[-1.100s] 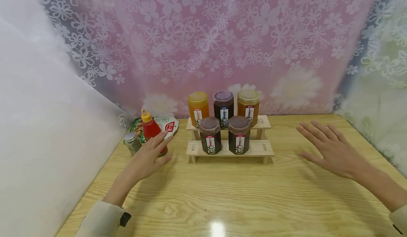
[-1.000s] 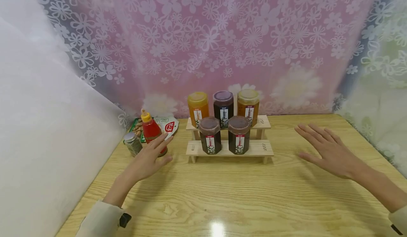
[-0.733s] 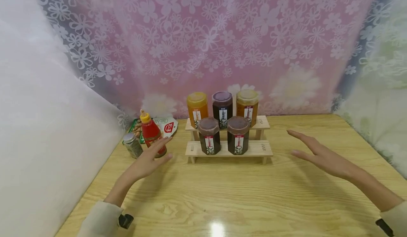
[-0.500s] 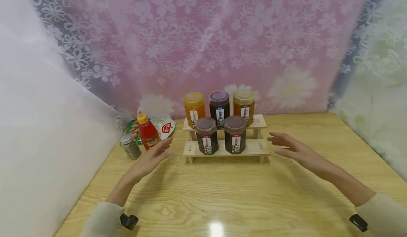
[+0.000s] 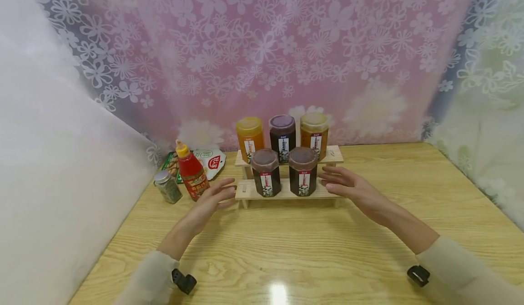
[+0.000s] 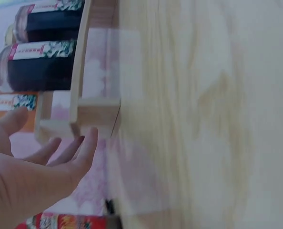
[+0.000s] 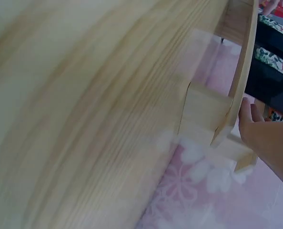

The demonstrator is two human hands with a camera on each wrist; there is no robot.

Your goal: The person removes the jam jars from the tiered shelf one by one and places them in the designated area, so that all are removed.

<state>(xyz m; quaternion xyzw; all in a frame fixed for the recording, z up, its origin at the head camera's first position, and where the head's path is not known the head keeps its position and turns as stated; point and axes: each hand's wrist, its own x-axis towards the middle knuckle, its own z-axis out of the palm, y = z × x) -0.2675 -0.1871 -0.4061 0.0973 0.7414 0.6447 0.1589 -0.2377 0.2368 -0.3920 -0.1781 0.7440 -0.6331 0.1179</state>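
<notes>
On the wooden table (image 5: 262,241), a two-tier wooden rack (image 5: 248,190) stands upright between the person's hands, carrying five hexagonal jars: a front-left dark jar (image 5: 266,177) and a front-right dark jar (image 5: 303,175) on the lower step, and behind them an orange jar (image 5: 250,134), a purple-lidded jar (image 5: 282,134) and an amber jar (image 5: 314,132). The left hand (image 5: 204,207) is loosely spread, thumb apart from the fingers, with nothing in its hold; its fingertips lie at the lower step's left end, though whether they touch the wood I cannot tell. The right hand (image 5: 358,191) is also relaxed and partly open at the right end, with no grip to be seen; contact there is unclear too. The likeliest trouble, I judge, is the right fingers knocking the front-right dark jar, since they reach in just beside it. If the rack were raised or pushed unevenly, the jars could slide or topple, because no raised edge shows along the front of the steps. The left hand also sits near the red squeeze bottle (image 5: 192,173), tall and narrow, so a backward swing of the knuckles could tip it into the glass spice jar (image 5: 168,189) beside it.
</notes>
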